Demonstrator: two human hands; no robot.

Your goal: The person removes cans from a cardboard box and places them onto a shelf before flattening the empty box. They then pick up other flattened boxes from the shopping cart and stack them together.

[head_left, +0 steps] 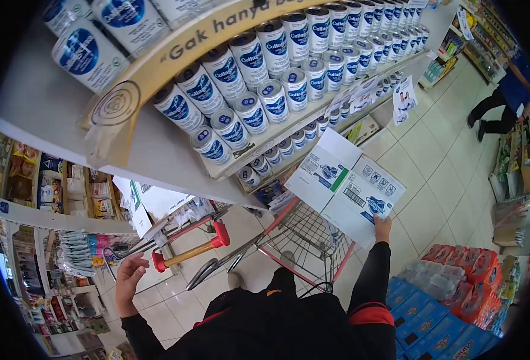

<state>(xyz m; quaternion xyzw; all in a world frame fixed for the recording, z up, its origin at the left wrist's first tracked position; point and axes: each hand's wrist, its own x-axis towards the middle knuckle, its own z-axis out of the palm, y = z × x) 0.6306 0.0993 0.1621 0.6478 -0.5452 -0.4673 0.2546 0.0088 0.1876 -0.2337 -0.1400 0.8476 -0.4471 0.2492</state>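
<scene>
My right hand (383,228) grips the near right edge of a white cardboard carton (352,195) with blue print and a green strip. The carton looks opened out, its panels spread over a wire shopping cart (304,231). On the left, my left hand (131,277) is raised with its fingers apart and holds nothing. Nearest to it is the cart handle (190,256), a wooden-coloured bar with red ends. Another white carton (157,201) with the same green strip sits in that cart, beneath the curved shelf edge.
Shelves of white and blue cans (275,48) run along the front, behind a yellow sign strip (199,33). Blue packs (424,318) and red-wrapped bottle packs (472,270) are stacked at the right. A person (511,90) walks on the tiled aisle (442,162). Snack shelves (52,180) stand left.
</scene>
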